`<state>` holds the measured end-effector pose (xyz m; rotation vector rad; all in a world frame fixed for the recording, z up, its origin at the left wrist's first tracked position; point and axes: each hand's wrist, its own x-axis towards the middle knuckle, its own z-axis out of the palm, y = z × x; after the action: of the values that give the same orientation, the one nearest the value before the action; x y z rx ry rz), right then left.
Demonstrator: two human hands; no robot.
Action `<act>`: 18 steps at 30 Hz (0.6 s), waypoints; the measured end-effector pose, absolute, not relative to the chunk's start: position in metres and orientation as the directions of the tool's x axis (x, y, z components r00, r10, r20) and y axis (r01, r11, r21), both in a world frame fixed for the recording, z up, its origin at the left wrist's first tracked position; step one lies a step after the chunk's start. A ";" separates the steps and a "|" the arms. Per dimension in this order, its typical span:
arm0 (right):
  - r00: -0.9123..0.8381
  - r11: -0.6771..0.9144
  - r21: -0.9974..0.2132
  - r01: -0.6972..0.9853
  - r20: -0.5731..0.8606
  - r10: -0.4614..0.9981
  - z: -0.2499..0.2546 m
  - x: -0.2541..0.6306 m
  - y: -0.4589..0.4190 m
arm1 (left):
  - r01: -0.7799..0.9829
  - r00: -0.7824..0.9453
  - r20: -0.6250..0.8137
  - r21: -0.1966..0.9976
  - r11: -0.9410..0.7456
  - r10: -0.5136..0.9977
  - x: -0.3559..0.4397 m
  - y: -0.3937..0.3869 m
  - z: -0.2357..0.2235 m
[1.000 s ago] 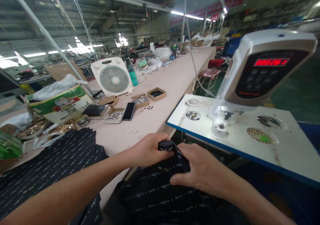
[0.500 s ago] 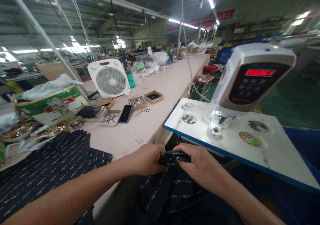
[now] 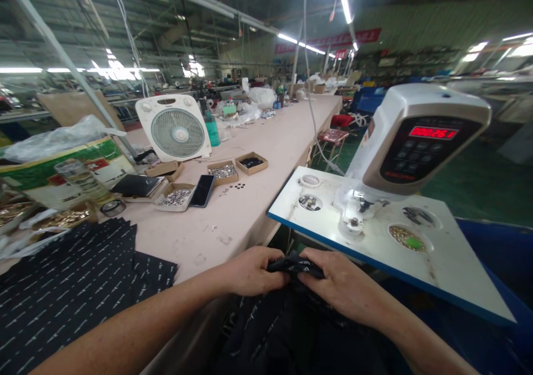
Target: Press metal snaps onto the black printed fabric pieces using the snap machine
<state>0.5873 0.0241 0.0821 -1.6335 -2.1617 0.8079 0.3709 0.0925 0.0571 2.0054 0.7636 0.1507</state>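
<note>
A black garment piece (image 3: 270,330) printed with rows of small white lettering is bunched up between my hands and hangs down toward my lap. My left hand (image 3: 256,272) pinches its upper edge between thumb and fingers. On the other side, my right hand (image 3: 333,278) grips the same folded edge, a short gap away. Most of the cloth below is dark and its shape is hard to make out. Just beyond my right hand stands a white snap-fastening machine (image 3: 416,141) with a red lit display, its head over a white work board (image 3: 375,258).
More printed black cloth (image 3: 62,286) lies on the long table (image 3: 266,169) at left. Behind it are small boxes of metal fasteners (image 3: 175,197), a phone (image 3: 202,190), a box fan (image 3: 177,128) and a carton (image 3: 45,169). Round cups of parts (image 3: 407,238) sit in the board.
Both hands keep hold of the cloth and have shifted slightly. The folded edge has turned and less print shows on the hanging part. The camera view has moved a little.
</note>
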 end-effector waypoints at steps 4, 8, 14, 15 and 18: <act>-0.291 0.185 -0.547 0.816 -0.113 0.950 0.087 0.588 0.024 | 0.420 0.815 -0.214 0.858 -0.295 0.538 0.370 0.099 0.050; -0.288 0.192 -0.519 0.833 -0.110 0.951 0.090 0.588 0.026 | 0.404 0.820 -0.195 0.863 -0.303 0.538 0.370 0.109 0.048; -0.262 0.157 -0.534 0.831 -0.128 0.956 0.095 0.585 0.032 | 0.390 0.836 -0.219 0.882 -0.265 0.502 0.372 0.115 0.046; -0.253 0.154 -0.526 0.837 -0.121 0.960 0.094 0.585 0.033 | 0.382 0.832 -0.211 0.889 -0.253 0.512 0.373 0.114 0.044; -0.229 0.154 -0.484 0.861 -0.100 0.968 0.089 0.586 0.033 | 0.347 0.788 -0.160 0.913 -0.213 0.595 0.379 0.110 0.031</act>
<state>0.5864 0.0332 0.0888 -1.7832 -2.1960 0.6633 0.3794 0.1103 0.0312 1.8257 0.7236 0.2685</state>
